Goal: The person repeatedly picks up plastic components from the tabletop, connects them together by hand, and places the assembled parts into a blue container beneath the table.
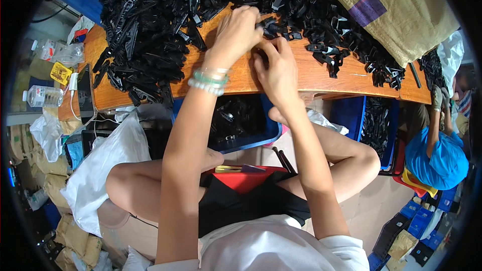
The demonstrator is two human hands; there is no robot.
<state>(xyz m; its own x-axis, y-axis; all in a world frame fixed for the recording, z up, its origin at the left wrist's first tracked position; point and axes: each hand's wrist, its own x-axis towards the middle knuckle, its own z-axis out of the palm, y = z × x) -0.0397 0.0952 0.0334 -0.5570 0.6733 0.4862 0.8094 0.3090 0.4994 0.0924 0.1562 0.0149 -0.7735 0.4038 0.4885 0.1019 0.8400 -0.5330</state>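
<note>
Over the wooden table, my left hand (pixel 238 32) is closed, with its fingers curled in toward the right hand. Bracelets of pale green and clear beads (pixel 208 81) circle that wrist. My right hand (pixel 279 70) meets it fingertip to fingertip, thumb and fingers bent together. Whatever sits between the fingers is hidden or too small to name. Just beyond the hands lie loose black plastic clip-like parts (pixel 291 35). A large heap of long black plastic pieces (pixel 135 40) covers the table to the left and far side.
A woven tan sack (pixel 396 10) rests at the far right of the table (pixel 233 83). Below the table edge are blue bins (pixel 251 143) of black parts. Plastic bottles (pixel 44 96) stand at left. A co-worker in a blue shirt (pixel 437 155) works at right.
</note>
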